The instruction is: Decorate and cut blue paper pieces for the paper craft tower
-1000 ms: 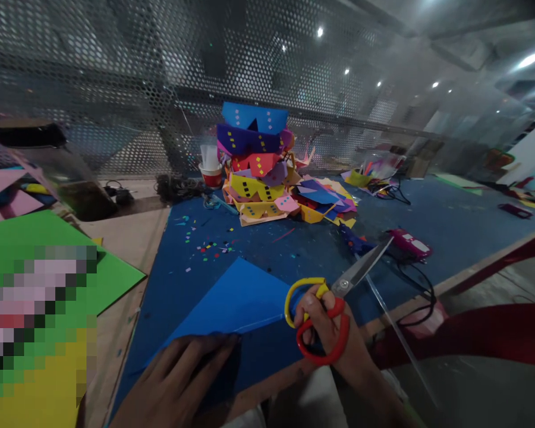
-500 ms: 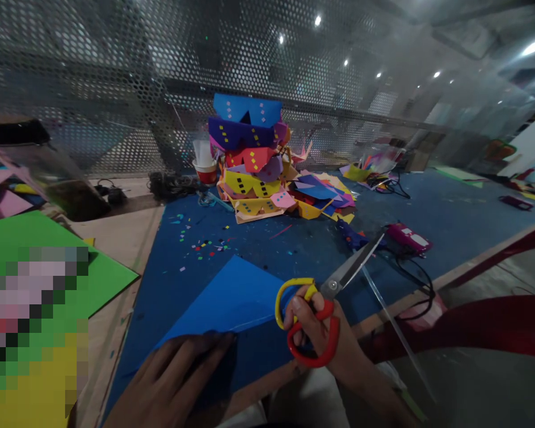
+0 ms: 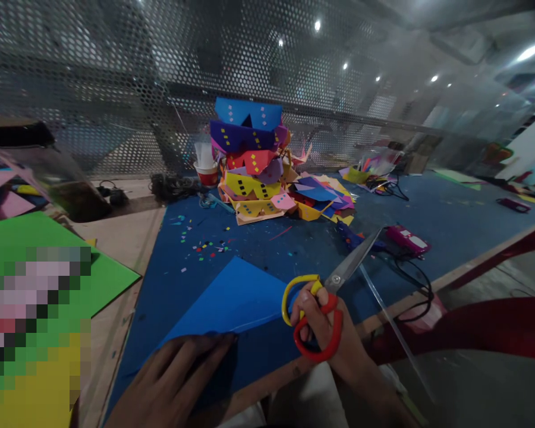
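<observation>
My right hand (image 3: 327, 333) grips a pair of scissors (image 3: 330, 297) with one yellow and one red handle loop; the closed blades point up and to the right. My left hand (image 3: 178, 380) lies flat with fingers stretched out on the near corner of a folded blue paper sheet (image 3: 232, 297). The sheet rests on the blue table mat (image 3: 428, 208), its right tip close to the scissor handles.
A tall stack of decorated paper shapes (image 3: 249, 160) stands at the back centre, with loose coloured papers (image 3: 321, 199) beside it. A red-and-white cup (image 3: 206, 169), a pink device with a black cable (image 3: 408, 238), a clear ruler (image 3: 383, 315), green card (image 3: 49, 255) at left, and a mesh wall behind.
The scissors and my right hand have shifted only slightly; the blades stay closed. My left hand stays on the blue sheet.
</observation>
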`<state>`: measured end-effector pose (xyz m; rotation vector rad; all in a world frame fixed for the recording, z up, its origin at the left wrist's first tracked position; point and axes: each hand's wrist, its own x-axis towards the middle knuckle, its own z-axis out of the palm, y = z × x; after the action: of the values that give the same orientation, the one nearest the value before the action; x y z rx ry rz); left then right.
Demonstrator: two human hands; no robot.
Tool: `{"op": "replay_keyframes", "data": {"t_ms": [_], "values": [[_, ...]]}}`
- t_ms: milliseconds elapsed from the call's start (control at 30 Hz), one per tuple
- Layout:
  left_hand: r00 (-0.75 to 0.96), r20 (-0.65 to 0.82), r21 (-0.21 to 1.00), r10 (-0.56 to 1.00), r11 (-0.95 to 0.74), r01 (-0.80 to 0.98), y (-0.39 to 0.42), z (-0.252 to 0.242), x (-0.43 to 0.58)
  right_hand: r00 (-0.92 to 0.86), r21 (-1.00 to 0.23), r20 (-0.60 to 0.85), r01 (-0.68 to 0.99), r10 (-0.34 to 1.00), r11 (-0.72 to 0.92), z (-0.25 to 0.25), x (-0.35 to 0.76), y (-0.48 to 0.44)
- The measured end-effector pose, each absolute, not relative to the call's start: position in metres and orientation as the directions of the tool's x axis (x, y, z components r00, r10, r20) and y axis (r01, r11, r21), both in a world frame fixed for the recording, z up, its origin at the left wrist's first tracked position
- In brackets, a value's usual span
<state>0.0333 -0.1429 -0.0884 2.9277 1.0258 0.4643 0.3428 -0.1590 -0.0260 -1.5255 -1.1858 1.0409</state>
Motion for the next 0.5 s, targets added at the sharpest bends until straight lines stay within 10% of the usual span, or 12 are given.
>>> {"op": "replay_keyframes", "data": {"t_ms": [500], "values": [[0.790,0.170,0.027,0.589,-0.804,0.594,-0.122,-0.040,0.045,0.144,-0.988,-0.049,0.139,0.988,-0.069,-0.016,0.342,-0.119]]}}
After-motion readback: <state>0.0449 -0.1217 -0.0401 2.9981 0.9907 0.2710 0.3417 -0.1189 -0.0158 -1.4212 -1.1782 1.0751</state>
